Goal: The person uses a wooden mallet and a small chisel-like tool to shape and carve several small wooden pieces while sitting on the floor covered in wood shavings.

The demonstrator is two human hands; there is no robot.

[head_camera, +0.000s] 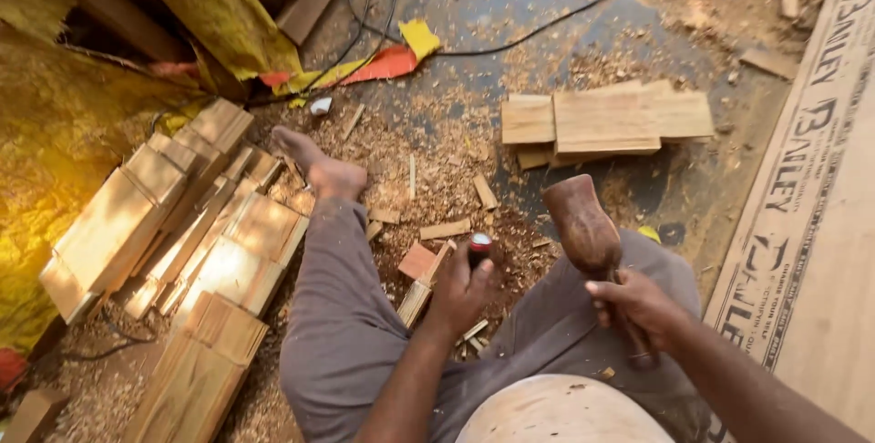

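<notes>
Nearest you, your right hand [638, 302] is wrapped tight around the handle of a wooden mallet [588, 233], its rounded dark head raised above your right knee and tipped slightly away from you. Your left hand [460, 293] sits just left of the mallet, fingers curled closed around a chisel [479, 245]; only its red-and-silver butt end shows above your fist, and the blade is hidden. That fist rests over a narrow wood strip [421, 288] lying between your legs, just left of the mallet head. Your grey trousers [342, 315] cover both legs, and your left leg stretches out well left of the mallet, ending in a bare foot [314, 165] pressed into the shavings.

A stack of sawn timber blocks [182, 224] lies left of that leg, far from the mallet. A large printed cardboard sheet [811, 206] runs along the floor to the mallet's right.

Beyond the mallet head, sawdust and offcuts [428, 179] cover the ground, and 1 low pile of flat boards [606, 119] sits further out, just past it. Farther still, up and left of the mallet, red and yellow scraps [387, 60] lie beside a black cable [510, 42], with yellow sheeting [55, 115] along the far left.
</notes>
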